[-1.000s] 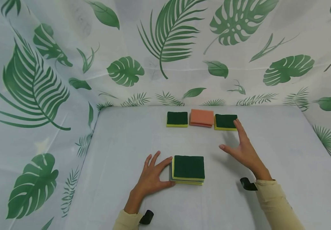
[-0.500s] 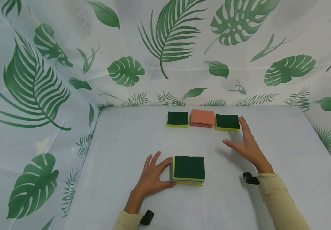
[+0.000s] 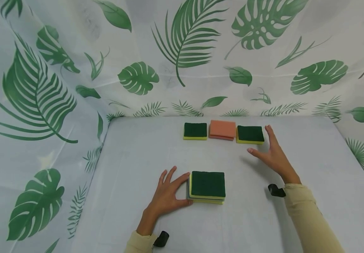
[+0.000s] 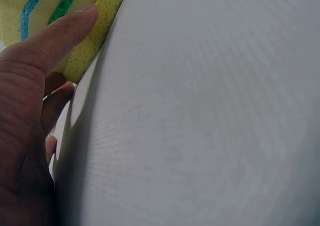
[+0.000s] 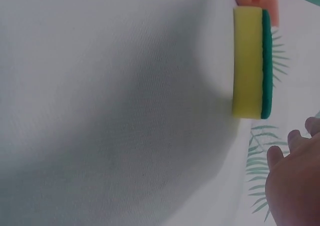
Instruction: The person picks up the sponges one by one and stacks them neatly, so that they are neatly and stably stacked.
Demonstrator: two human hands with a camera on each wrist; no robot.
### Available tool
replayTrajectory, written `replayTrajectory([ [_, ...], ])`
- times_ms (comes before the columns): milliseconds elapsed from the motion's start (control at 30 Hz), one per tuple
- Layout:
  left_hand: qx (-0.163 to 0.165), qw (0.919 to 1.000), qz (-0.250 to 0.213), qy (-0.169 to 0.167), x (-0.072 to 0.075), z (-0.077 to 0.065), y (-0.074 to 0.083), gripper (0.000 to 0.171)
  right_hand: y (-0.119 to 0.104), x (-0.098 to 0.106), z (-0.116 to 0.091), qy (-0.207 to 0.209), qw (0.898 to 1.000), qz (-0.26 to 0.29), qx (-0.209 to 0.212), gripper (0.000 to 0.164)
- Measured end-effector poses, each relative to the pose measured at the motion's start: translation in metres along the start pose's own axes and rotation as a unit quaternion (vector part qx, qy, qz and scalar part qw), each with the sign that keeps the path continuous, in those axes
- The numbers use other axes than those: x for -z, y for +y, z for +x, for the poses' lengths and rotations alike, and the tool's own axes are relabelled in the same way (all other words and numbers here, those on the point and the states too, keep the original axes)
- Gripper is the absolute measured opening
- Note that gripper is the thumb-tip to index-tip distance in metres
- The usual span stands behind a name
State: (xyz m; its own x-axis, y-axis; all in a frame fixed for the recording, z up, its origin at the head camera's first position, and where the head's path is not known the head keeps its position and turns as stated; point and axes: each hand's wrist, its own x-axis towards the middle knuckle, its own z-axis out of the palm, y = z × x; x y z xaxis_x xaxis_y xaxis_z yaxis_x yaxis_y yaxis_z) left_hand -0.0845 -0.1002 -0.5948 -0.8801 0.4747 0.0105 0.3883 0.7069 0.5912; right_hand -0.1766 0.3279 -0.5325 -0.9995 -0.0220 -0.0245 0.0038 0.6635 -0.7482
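Observation:
On the table, a stack of sponges [image 3: 208,184] with a dark green scouring pad on top sits near the middle of the head view. My left hand [image 3: 166,196] holds this stack at its left end, thumb at the front and index finger at the back. Yellow, blue and green layers of the stack [image 4: 90,30] show past the thumb in the left wrist view. My right hand [image 3: 275,158] hovers with fingers spread, just right of a green-and-yellow sponge [image 3: 250,134]. The right wrist view shows that sponge [image 5: 248,63] apart from the fingers.
Left of that sponge, a pair of stacked orange sponges [image 3: 222,129] and another green-and-yellow sponge [image 3: 195,131] complete a row at the back of the white table [image 3: 137,151]. Leaf-printed cloth [image 3: 201,70] rises behind the table and on both sides.
My right hand has moved right and slightly farther back, off the rightmost back sponge, whose right end now shows fully. My left hand and the stack stay put.

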Motion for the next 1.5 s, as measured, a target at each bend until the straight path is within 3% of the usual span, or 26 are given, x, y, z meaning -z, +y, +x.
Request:
replayTrajectory([
  [900, 0.013, 0.9998, 0.007, -0.009, -0.001, 0.0, -0.003, 0.09, 0.025, 0.007, 0.031, -0.035, 0.998, 0.015, -0.059, 0.125],
  [1500, 0.006, 0.9999, 0.009, -0.005, -0.001, 0.002, -0.003, 0.09, 0.026, 0.009, 0.047, -0.064, 0.995, 0.031, -0.076, 0.12],
])
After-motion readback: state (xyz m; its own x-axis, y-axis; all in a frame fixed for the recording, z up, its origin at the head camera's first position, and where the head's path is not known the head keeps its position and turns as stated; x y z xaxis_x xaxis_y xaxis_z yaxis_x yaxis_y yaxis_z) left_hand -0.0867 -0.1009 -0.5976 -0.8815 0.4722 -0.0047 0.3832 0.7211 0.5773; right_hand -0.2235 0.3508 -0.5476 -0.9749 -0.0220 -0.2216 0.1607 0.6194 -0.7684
